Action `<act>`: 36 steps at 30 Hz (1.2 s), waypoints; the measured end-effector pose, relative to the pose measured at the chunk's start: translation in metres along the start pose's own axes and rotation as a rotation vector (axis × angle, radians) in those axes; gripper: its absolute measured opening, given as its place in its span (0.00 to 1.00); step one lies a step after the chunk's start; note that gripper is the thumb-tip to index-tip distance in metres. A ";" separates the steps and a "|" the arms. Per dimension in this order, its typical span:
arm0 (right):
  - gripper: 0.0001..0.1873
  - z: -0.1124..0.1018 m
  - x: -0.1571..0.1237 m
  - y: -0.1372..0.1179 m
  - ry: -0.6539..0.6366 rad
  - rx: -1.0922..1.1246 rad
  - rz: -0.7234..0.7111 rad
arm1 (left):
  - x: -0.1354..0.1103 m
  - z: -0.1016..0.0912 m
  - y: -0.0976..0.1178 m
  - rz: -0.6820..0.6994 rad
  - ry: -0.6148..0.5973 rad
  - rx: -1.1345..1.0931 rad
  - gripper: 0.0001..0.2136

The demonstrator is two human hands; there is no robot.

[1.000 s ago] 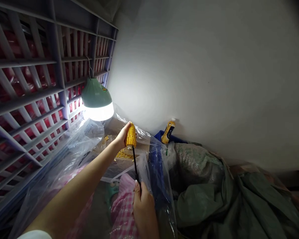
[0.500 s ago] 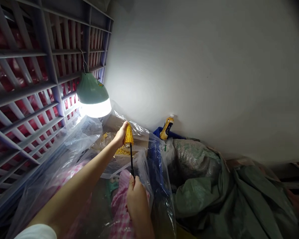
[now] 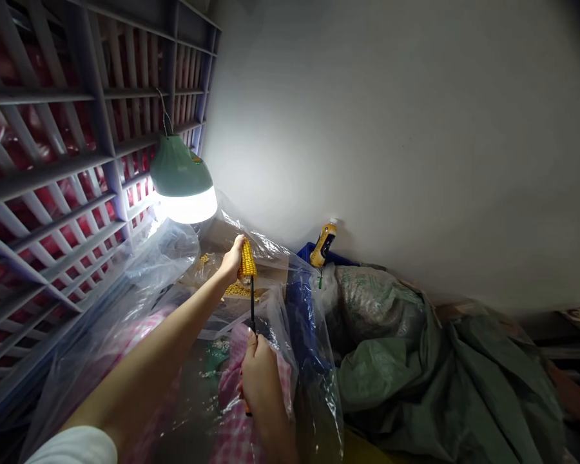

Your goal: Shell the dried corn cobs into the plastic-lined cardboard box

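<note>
My left hand (image 3: 232, 259) grips a yellow corn cob (image 3: 247, 261) from its left side and holds it roughly upright. Below it, my right hand (image 3: 260, 367) is closed around the handle of a thin, dark-shafted tool that looks like a screwdriver (image 3: 252, 303). The tip of the shaft meets the lower end of the cob. Part of an orange and black handle end shows under my right fist. Loose corn kernels (image 3: 239, 290) lie behind and beneath the cob in a cardboard box (image 3: 273, 274) with clear plastic (image 3: 174, 254) draped about it.
A lit green lamp (image 3: 182, 177) hangs from a slatted plastic crate (image 3: 109, 129) on the left. To the right are a yellow bottle (image 3: 325, 243), a blue bin (image 3: 305, 303), a stuffed bag (image 3: 377, 299) and green cloth (image 3: 483, 380). A pale wall (image 3: 391, 129) rises behind.
Both hands, the cob and the tool have shifted slightly left in view, and the camera view has moved a little. The grips look the same.
</note>
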State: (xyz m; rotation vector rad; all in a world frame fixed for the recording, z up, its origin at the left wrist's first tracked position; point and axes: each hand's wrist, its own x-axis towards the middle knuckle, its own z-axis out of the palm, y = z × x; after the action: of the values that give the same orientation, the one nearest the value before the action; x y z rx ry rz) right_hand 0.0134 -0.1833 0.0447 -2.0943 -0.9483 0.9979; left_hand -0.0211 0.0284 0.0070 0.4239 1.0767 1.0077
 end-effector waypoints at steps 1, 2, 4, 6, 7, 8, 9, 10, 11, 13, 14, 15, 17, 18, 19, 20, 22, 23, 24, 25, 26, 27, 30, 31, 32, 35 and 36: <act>0.13 0.003 -0.001 0.000 0.042 -0.041 -0.026 | 0.001 0.000 -0.001 -0.007 -0.014 -0.012 0.26; 0.13 0.005 -0.002 -0.001 0.053 -0.053 -0.013 | 0.001 0.000 -0.001 -0.010 -0.028 -0.022 0.26; 0.14 0.003 -0.002 -0.004 -0.033 0.035 0.096 | 0.000 0.000 0.000 -0.007 -0.038 -0.021 0.26; 0.16 -0.004 -0.001 -0.010 -0.192 0.241 0.225 | -0.002 0.000 0.000 -0.002 -0.017 0.002 0.25; 0.18 -0.009 0.000 -0.013 -0.271 0.350 0.279 | -0.003 0.000 0.000 -0.003 0.001 0.018 0.25; 0.19 -0.014 0.001 -0.015 -0.337 0.439 0.317 | -0.003 0.000 0.000 -0.004 0.020 0.034 0.24; 0.20 -0.018 0.003 -0.017 -0.380 0.495 0.337 | -0.003 0.000 -0.001 -0.008 0.034 0.045 0.24; 0.20 -0.021 0.004 -0.017 -0.398 0.499 0.339 | -0.003 0.000 -0.001 -0.012 0.040 0.047 0.24; 0.21 -0.022 0.006 -0.016 -0.385 0.444 0.324 | -0.002 0.000 -0.002 -0.015 0.045 0.041 0.24; 0.20 -0.022 0.008 -0.013 -0.273 0.211 0.226 | 0.001 0.000 -0.003 -0.016 0.047 0.012 0.24; 0.19 -0.020 0.009 -0.011 -0.196 0.074 0.161 | 0.003 0.000 -0.003 -0.013 0.040 -0.006 0.24; 0.19 -0.018 0.010 -0.008 -0.118 -0.058 0.105 | 0.004 0.000 -0.004 -0.008 0.030 -0.021 0.24; 0.18 -0.015 0.010 -0.006 -0.012 -0.223 0.035 | 0.006 -0.001 -0.004 -0.004 0.010 -0.030 0.24; 0.18 -0.014 0.011 -0.006 -0.006 -0.237 0.029 | 0.006 -0.002 -0.003 -0.006 0.002 -0.025 0.24; 0.18 -0.014 0.011 -0.007 -0.040 -0.199 0.044 | 0.006 -0.003 -0.003 -0.007 0.001 -0.018 0.24; 0.18 -0.016 0.011 -0.009 -0.101 -0.111 0.075 | 0.006 -0.003 -0.002 -0.007 0.004 -0.010 0.24; 0.19 -0.019 0.012 -0.015 -0.276 0.156 0.174 | 0.004 -0.005 -0.001 -0.007 0.010 0.012 0.24; 0.20 -0.022 0.012 -0.017 -0.360 0.286 0.235 | 0.004 -0.005 0.000 -0.006 0.013 0.022 0.23; 0.22 -0.024 0.013 -0.020 -0.428 0.392 0.294 | 0.003 -0.005 0.000 -0.006 0.016 0.030 0.23; 0.23 -0.025 0.014 -0.021 -0.482 0.463 0.340 | 0.003 -0.006 0.000 -0.008 0.022 0.036 0.23; 0.23 -0.026 0.015 -0.022 -0.516 0.494 0.369 | 0.004 -0.006 0.000 -0.010 0.026 0.036 0.23; 0.23 -0.027 0.016 -0.021 -0.520 0.487 0.374 | 0.004 -0.006 -0.001 -0.011 0.027 0.027 0.23; 0.22 -0.023 0.020 -0.015 -0.357 0.250 0.236 | 0.008 -0.005 -0.003 -0.008 0.004 -0.043 0.23; 0.21 -0.021 0.020 -0.012 -0.267 0.115 0.160 | 0.009 -0.005 -0.003 -0.004 -0.008 -0.067 0.23; 0.21 -0.019 0.021 -0.010 -0.172 -0.026 0.085 | 0.010 -0.005 -0.004 0.002 -0.017 -0.084 0.23; 0.19 -0.014 0.020 -0.008 0.019 -0.322 -0.058 | 0.012 -0.005 -0.003 0.029 -0.005 -0.086 0.25; 0.19 -0.014 0.020 -0.009 0.022 -0.332 -0.056 | 0.012 -0.006 -0.002 0.037 0.005 -0.080 0.25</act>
State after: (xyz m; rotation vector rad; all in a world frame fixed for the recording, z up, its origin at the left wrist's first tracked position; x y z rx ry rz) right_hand 0.0312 -0.1655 0.0510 -2.3256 -1.2234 0.8318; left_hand -0.0239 0.0362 -0.0030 0.3776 1.0328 1.0810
